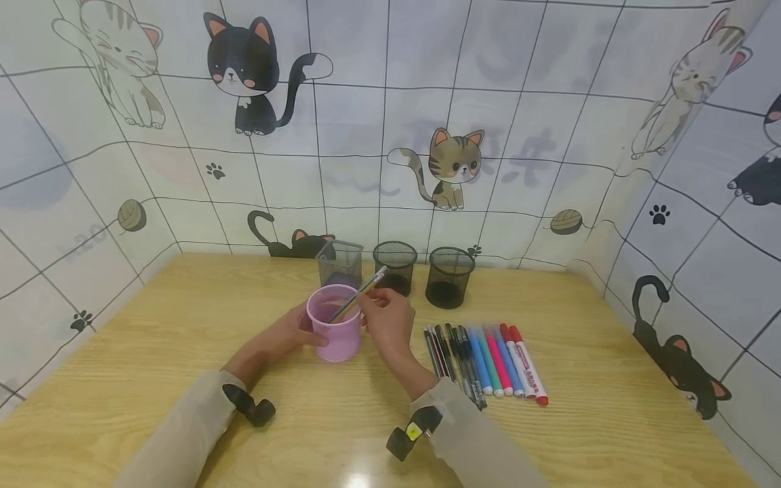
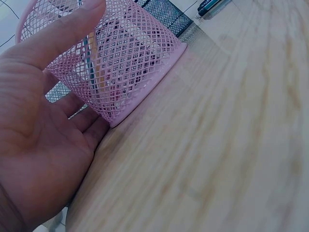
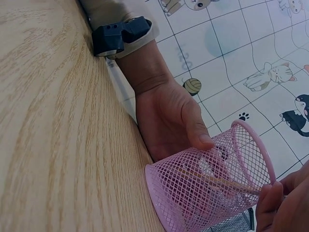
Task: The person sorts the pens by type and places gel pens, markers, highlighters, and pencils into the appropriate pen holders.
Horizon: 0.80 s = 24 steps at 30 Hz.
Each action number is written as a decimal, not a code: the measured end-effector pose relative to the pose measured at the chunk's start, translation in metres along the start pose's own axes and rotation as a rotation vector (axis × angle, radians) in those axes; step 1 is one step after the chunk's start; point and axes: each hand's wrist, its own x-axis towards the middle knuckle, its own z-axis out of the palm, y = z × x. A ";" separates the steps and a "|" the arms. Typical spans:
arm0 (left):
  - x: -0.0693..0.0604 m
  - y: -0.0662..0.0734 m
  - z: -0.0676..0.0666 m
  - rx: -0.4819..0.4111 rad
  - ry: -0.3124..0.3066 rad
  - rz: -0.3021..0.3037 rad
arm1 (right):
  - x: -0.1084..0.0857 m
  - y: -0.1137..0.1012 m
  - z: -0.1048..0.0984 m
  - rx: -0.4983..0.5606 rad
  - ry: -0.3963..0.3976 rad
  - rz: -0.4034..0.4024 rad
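Observation:
A pink mesh pen holder [image 1: 337, 339] stands upright on the wooden table. My left hand [image 1: 293, 330] holds it from the left side, its thumb in front and its other fingers behind, as the left wrist view also shows. Inside the holder lean thin pencils [image 1: 354, 299], one yellowish and one dark, their eraser ends above the rim. My right hand [image 1: 388, 321] pinches them at the rim's right side; the fingertips are partly hidden. Through the mesh, the pencils [image 3: 212, 180] reach down inside the holder in the right wrist view.
Behind the pink holder stand a square grey mesh holder [image 1: 339, 261] and two round black ones, the middle [image 1: 395, 254] and the right [image 1: 450, 271]. Several pens [image 1: 454, 352] and coloured markers [image 1: 497, 359] lie in a row on the right. Cat-printed walls [image 1: 354, 169] enclose the table.

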 end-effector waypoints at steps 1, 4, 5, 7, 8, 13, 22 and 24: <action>0.000 0.000 0.000 -0.002 0.001 -0.001 | 0.000 0.000 0.000 0.003 -0.002 -0.003; 0.001 0.001 0.000 -0.002 0.002 0.000 | -0.001 0.000 0.000 0.009 -0.002 -0.010; 0.001 0.001 0.001 -0.004 0.001 0.000 | -0.001 0.000 0.000 0.008 0.001 -0.010; 0.001 0.001 0.001 -0.004 0.002 0.000 | -0.001 0.000 0.000 -0.005 0.012 -0.019; 0.001 0.001 0.001 -0.001 0.003 -0.001 | -0.001 0.001 0.001 -0.017 0.018 -0.026; -0.001 0.003 0.002 0.008 0.018 -0.019 | -0.002 0.004 0.002 -0.071 0.034 -0.064; -0.001 0.004 0.002 -0.004 0.019 -0.026 | -0.006 0.003 -0.001 -0.080 -0.005 -0.060; -0.002 0.003 0.002 -0.003 0.014 -0.022 | -0.008 0.004 -0.005 -0.090 -0.029 -0.054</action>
